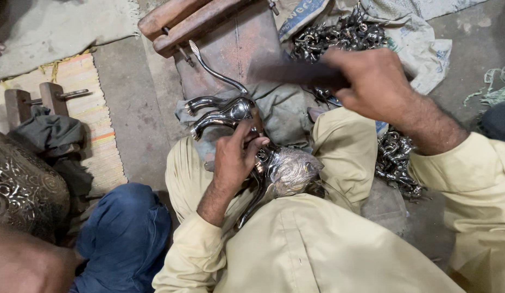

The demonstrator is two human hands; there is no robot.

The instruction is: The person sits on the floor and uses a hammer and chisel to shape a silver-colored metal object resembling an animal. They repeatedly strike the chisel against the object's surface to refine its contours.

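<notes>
Left hand point(234, 157) wrapped around the middle of a polished metal animal figurine point(252, 146), fingers closed over its body. Figurine lies across the person's lap on a grey cloth point(285, 108); long axis runs from the textured head end near the right knee up toward the far left, thin curved legs and tail pointing away from the body. Right hand point(372, 81) raised above, fist closed on a dark tool point(296, 73), motion-blurred. Heap of small metal pieces point(339, 35) on sacking beyond. Wooden block point(193, 21) at far edge.
</notes>
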